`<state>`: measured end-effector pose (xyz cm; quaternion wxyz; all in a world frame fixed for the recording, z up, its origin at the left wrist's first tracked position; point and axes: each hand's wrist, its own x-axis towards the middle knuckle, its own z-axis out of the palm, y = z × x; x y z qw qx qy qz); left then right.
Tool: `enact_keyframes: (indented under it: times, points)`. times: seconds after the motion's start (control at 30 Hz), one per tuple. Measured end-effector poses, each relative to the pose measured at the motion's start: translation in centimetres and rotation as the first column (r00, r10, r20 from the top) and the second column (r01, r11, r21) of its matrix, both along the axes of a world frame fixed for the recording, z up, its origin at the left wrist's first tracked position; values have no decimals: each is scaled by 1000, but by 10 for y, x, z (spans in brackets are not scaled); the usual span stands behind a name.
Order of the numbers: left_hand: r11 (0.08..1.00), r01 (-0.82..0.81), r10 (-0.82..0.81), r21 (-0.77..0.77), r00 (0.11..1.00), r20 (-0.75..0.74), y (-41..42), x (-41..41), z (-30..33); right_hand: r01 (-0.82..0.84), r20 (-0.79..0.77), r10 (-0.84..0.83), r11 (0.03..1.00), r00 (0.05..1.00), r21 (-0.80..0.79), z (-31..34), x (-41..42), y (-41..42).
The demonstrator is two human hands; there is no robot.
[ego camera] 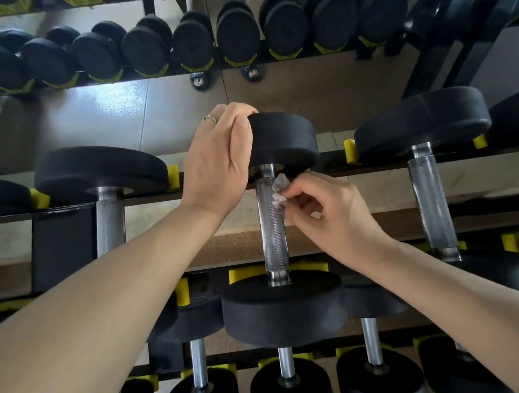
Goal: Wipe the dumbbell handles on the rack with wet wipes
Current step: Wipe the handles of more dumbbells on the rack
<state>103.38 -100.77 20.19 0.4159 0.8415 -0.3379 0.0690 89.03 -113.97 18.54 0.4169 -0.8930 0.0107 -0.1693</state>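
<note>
A black dumbbell with a knurled steel handle (271, 225) lies across the top tier of the rack, in the middle of the view. My left hand (220, 159) grips the left edge of its far weight head (285, 141), a ring on one finger. My right hand (328, 213) pinches a crumpled white wet wipe (277, 192) and presses it against the right side of the handle, near its far end. The near weight head (283, 306) sits below, toward me.
Neighbouring dumbbells lie left (109, 222) and right (433, 205) on the same tier, in yellow cradles (350, 151). A lower tier holds several smaller dumbbells (286, 363). A mirror behind shows another row of dumbbells (237, 35) and tiled floor.
</note>
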Motion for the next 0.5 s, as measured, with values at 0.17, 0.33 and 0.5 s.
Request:
enact_keyframes:
  times: [0.17,0.33,0.5]
  points:
    - [1000,-8,8,-7,1000,10,-2,0,0,9,-109,0,997,994,74,-8,-22,8]
    - [1000,-18,18,-12,1000,16,-2,-1,0,27,-244,37,967,969,253,3,-14,3]
    - [1000,-22,22,-7,1000,12,-1,0,0,193,-294,-58,869,954,456,2,-1,8]
